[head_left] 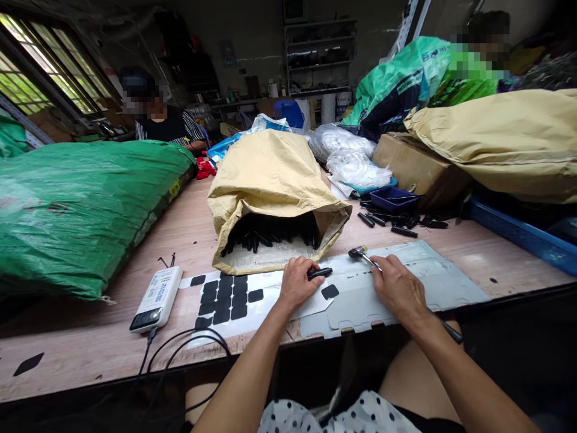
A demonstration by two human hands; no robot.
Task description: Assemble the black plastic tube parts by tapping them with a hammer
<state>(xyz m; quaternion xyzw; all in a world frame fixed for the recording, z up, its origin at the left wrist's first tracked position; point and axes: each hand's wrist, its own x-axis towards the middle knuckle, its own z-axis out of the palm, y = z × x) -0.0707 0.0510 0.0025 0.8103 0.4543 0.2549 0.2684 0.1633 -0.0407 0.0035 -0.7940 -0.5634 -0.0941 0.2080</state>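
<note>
My left hand (297, 281) is closed on a short black stick-shaped part (320, 273), held just above a grey metal plate (433, 282) lying on the wooden table. My right hand (399, 285) is closed around the thin handle of a small hammer (359, 253), whose head rests on the plate. One black pad (330, 291) lies on the plate between my hands. To the left sits a white backing sheet with several black pads (225, 297). Directly behind my hands a tan sack (270, 174) lies open, full of black stick parts (270, 234).
A white power bank (157, 297) with a black cable lies at the left. A big green sack (76, 204) fills the left side. Loose black parts (396, 219) and a blue tray (393, 197) sit right of the sack. A person sits at the far left, another at the far right.
</note>
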